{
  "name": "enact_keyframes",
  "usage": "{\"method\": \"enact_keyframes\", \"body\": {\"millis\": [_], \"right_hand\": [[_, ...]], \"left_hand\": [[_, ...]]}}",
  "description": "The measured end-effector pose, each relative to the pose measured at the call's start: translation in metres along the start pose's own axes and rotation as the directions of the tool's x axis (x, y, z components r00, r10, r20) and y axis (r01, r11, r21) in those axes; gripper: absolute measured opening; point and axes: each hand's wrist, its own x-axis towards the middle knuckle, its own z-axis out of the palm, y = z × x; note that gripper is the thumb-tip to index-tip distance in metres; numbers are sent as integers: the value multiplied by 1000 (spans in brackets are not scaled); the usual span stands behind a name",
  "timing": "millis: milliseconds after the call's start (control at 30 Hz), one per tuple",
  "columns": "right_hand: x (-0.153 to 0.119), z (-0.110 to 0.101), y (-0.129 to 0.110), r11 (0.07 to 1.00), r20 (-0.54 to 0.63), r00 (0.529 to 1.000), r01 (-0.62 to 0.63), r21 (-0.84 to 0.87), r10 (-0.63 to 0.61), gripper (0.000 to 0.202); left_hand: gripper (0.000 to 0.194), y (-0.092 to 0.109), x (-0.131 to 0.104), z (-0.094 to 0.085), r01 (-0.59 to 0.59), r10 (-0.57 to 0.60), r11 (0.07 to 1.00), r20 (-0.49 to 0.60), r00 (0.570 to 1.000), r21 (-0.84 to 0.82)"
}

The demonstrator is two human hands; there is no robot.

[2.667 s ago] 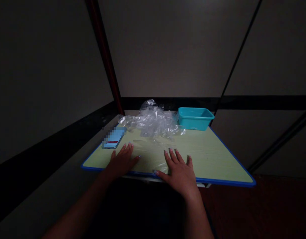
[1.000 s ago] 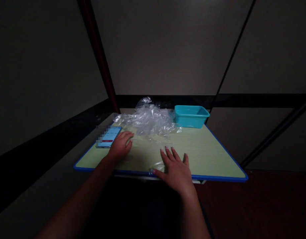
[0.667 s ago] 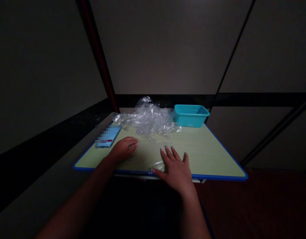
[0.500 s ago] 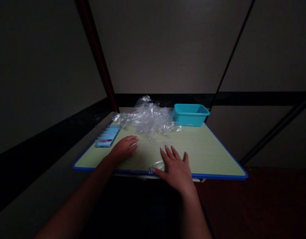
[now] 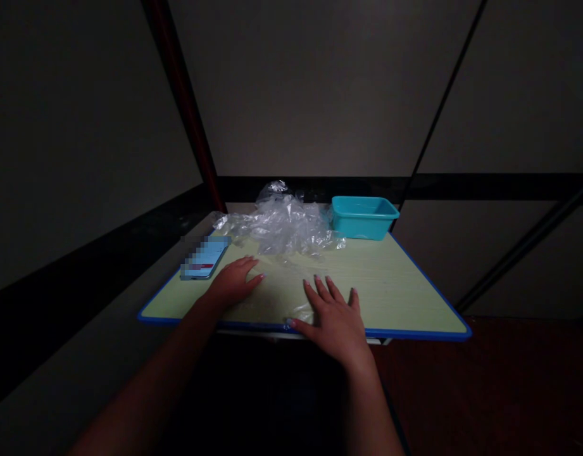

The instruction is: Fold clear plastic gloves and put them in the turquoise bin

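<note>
A thin clear plastic bag (image 5: 300,311) lies flat on the table between my hands, its outline hard to make out. Pressed on its right side is my right hand (image 5: 336,322), palm down with the fingers spread and the thumb by the table's front edge. My left hand (image 5: 231,283) rests at the left of the bag, thumb apart from the fingers, holding nothing. Beyond both hands sits a crumpled heap of clear plastic bags (image 5: 286,225).
The pale green table (image 5: 400,291) has a blue rim. At its back right stands a turquoise plastic basket (image 5: 362,226), touching or close to the heap. A phone (image 5: 206,256) with a lit, partly blurred screen lies at the left edge. Wall panels (image 5: 310,95) rise behind.
My left hand's fingers have shifted slightly left, and its thumb stands farther from them. The right hand stays in place on the plastic.
</note>
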Motion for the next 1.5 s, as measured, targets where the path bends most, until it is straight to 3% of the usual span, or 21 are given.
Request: {"method": "enact_keyframes", "body": {"millis": [133,233,400,567,667,767,900,1067,1233,1400,1500], "right_hand": [[-1,0,0,1000,-23,1000,3,-5,-3,83],[-2,-2,0,1000,-33,999,-8,-3,7,86],[-2,-6,0,1000,-21,1000,-1,3,2,84],[-2,-5,2,1000,10,1000,25,-8,-25,89],[-1,-2,2,999,4,999,34,-12,-34,93],[0,-1,2,1000,-2,1000,24,4,-24,103],[-1,-3,2,995,-28,999,-25,92,28,112],[-3,-5,10,940,-126,985,-71,335,119,103],[1,4,20,821,-220,964,3,571,150,66],[5,14,26,706,-318,929,98,702,188,63],[5,15,28,699,-387,899,142,701,205,59]], "left_hand": [[65,0,-1,0,3,-5,999,37,999,39],[64,0,-1,1,-6,6,1000,5,1000,26],[48,1,1,-2,-30,34,999,-172,985,27],[40,2,2,-17,16,-29,999,-384,923,-38],[41,5,1,-27,41,-66,997,-442,895,-65],[44,21,-3,-30,14,-33,998,-361,932,-56],[51,61,-7,-16,-65,61,998,-151,987,-22],[52,105,-9,-1,-221,219,975,76,973,23],[61,111,-8,0,-308,300,951,250,921,-5],[79,109,-4,1,-286,271,958,335,902,-7],[78,111,0,0,-303,290,953,312,905,-7]]}}
